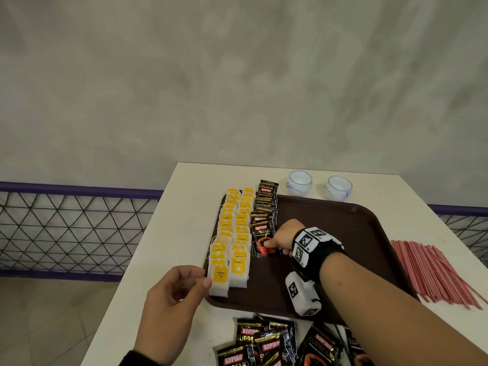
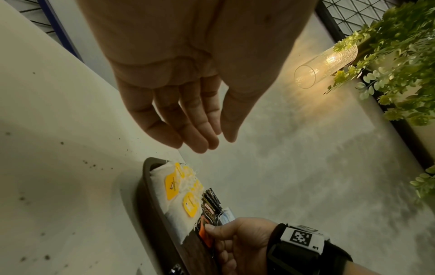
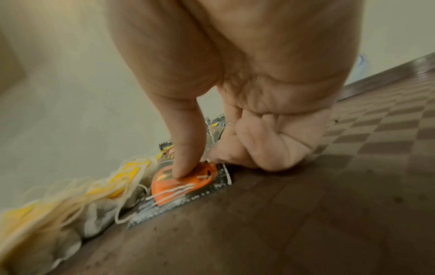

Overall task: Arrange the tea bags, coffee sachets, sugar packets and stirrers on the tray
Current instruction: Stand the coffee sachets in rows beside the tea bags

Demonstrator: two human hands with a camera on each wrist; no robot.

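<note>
A: Black foil, mostly. The step in hand looks like the coffee row: the right hand (image 1: pixel 284 237) has its thumb (image 3: pixel 186 163) pressed on the orange cup print of the nearest black Kopiko coffee sachet (image 1: pixel 264 240), with the other fingers curled beside and behind it, so the sachet is pinned flat on the dark brown plastic tray (image 1: pixel 343 233).

B: Where on the tray?

A: About nine o'clock of the tray's middle, at the near end of the overlapped sachet row (image 1: pixel 266 204), which runs away towards twelve o'clock. Just left of it lie the white tea bags with yellow tags (image 1: pixel 233 233).

B: And the left hand?

A: The left hand (image 1: pixel 174 294) hovers at the tray's seven o'clock corner, fingers loosely bent, holding nothing; its fingertips are just beside the nearest tea bag, and I cannot tell whether they touch it.

B: Next move?

A: I judge another sachet must come from the loose pile of black sachets (image 1: pixel 277 342) on the white table (image 1: pixel 184 196) at six o'clock, then be lapped over this one without disturbing the tea-bag strings.

B: Counts?

A: Two rows of tea bags, overlapped too closely to count. One sachet row, perhaps six or seven showing. The pile holds at least six. One bundle of thin red-and-white striped stirrers (image 1: pixel 433 273) lies off the tray at three o'clock, far too many to count. Two white cups with blue lines (image 1: pixel 299 182) stand at twelve o'clock. No sugar packets show.
</note>
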